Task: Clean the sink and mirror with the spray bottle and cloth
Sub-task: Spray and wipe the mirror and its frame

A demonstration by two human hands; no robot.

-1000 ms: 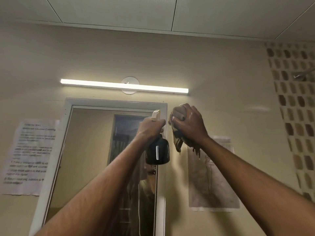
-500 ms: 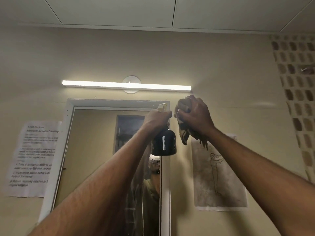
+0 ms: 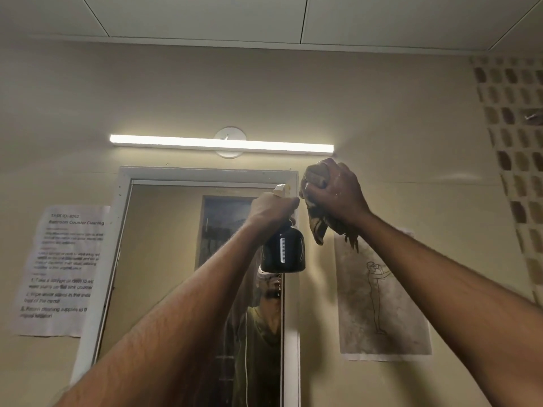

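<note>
My left hand (image 3: 271, 208) is raised in front of the mirror's upper right corner and grips the neck of a black spray bottle (image 3: 283, 251) with a pale trigger head. Right beside it, my right hand (image 3: 338, 195) holds a bunched brown cloth (image 3: 318, 227) against the wall, just right of the mirror frame. The white-framed mirror (image 3: 164, 259) fills the lower middle and reflects a doorway and part of a person. The sink is out of view.
A lit tube light (image 3: 220, 143) runs above the mirror. A printed instruction sheet (image 3: 61, 268) hangs to its left, a drawing on paper (image 3: 382, 304) to its right. A tiled wall (image 3: 517, 148) stands at the far right, the ceiling above.
Both hands have risen along the mirror's right edge, the bottle and cloth with them. The view has tilted up a little.
</note>
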